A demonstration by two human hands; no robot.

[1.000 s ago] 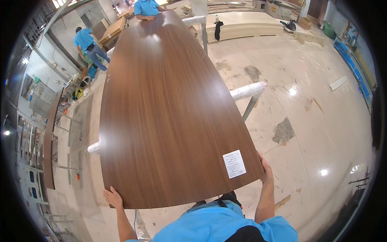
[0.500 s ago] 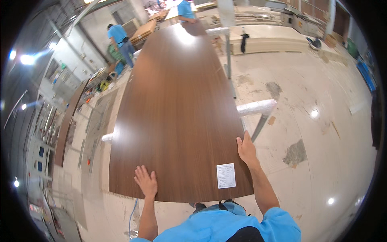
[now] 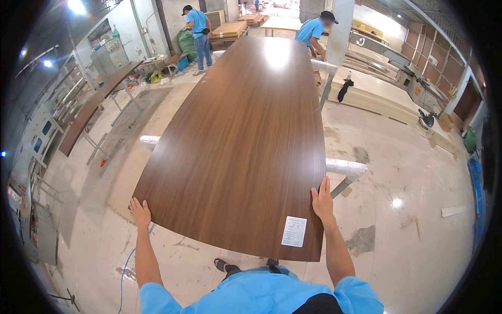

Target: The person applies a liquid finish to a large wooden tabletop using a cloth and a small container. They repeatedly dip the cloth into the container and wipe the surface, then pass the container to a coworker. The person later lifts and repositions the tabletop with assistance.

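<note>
A large brown wood-grain panel (image 3: 235,141) lies flat across supports wrapped in clear film, its long side running away from me. My left hand (image 3: 139,212) rests at the near left corner of the panel, fingers stretched out and apart. My right hand (image 3: 323,201) lies along the right edge, with its thumb toward the top face and its fingers straight. A white printed label (image 3: 294,232) sits on the panel near its right front corner, close to my right hand. The undersides of both hands are hidden.
Wrapped support bars (image 3: 345,167) stick out past the panel's sides. One person (image 3: 312,34) leans by the far right corner; another person (image 3: 198,29) stands at the far left. A long brown board (image 3: 99,104) rests on stands to the left. Pale stacked sheets (image 3: 379,94) lie at the right.
My left hand has moved left from the panel's top face to its near left corner. My right hand stays at the right edge. The view has shifted, and the far-left person now stands more upright.
</note>
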